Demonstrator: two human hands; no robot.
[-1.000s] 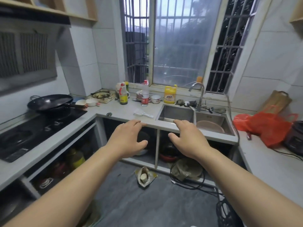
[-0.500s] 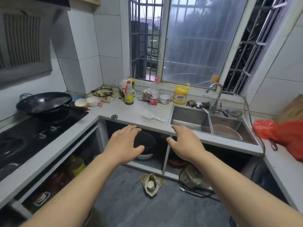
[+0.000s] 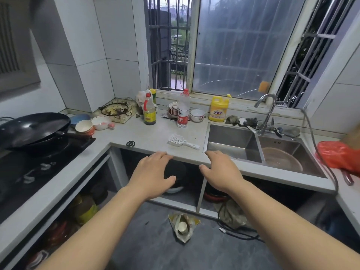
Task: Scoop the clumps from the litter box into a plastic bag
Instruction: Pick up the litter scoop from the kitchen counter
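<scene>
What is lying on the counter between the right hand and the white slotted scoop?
Nothing. In the head view the stretch of grey counter from the right hand up to the white slotted scoop is bare; the sink lies off to the side.

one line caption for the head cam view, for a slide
Both hands, left and right, reach open toward a white slotted scoop lying on the kitchen counter beside the sink.

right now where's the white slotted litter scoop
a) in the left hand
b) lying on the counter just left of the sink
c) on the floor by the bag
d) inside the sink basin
b, the white litter scoop lies flat on the countertop just left of the sink, beyond both hands, and neither the left hand nor the right hand touches it.
</scene>
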